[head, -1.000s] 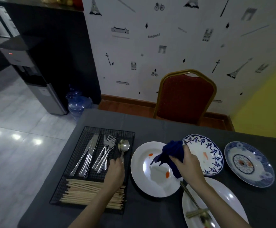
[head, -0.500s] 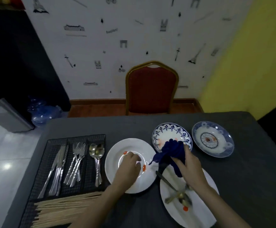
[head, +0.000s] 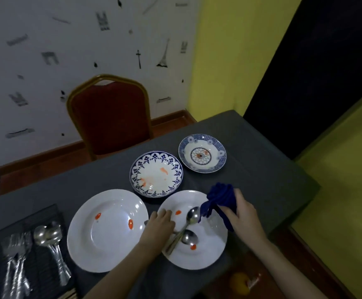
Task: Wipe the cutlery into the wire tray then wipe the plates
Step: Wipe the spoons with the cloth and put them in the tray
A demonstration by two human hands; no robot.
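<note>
Two spoons (head: 192,215) lie crossed on the right white plate (head: 210,253), which has red sauce spots. My left hand (head: 158,225) is at that plate's left rim, with its fingers curled down over a spoon handle. My right hand (head: 246,216) grips a bunched blue cloth (head: 221,196) above the plate's right rim. A second white plate (head: 83,244) with red spots sits to the left. Behind them are a blue-patterned plate (head: 175,167) with orange smears and a smaller blue patterned plate (head: 217,147). The wire tray (head: 46,210) at the bottom left holds spoons (head: 46,234) and forks (head: 17,255).
A red chair with a gold frame (head: 111,117) stands at the table's far side. The grey table (head: 262,169) ends close to the right of the plates. A yellow object (head: 239,281) lies on the floor below that edge.
The view has swung right. My left hand left the left white plate and came onto the spoon handles on the right plate. My right hand carried the cloth to that plate's right rim.
</note>
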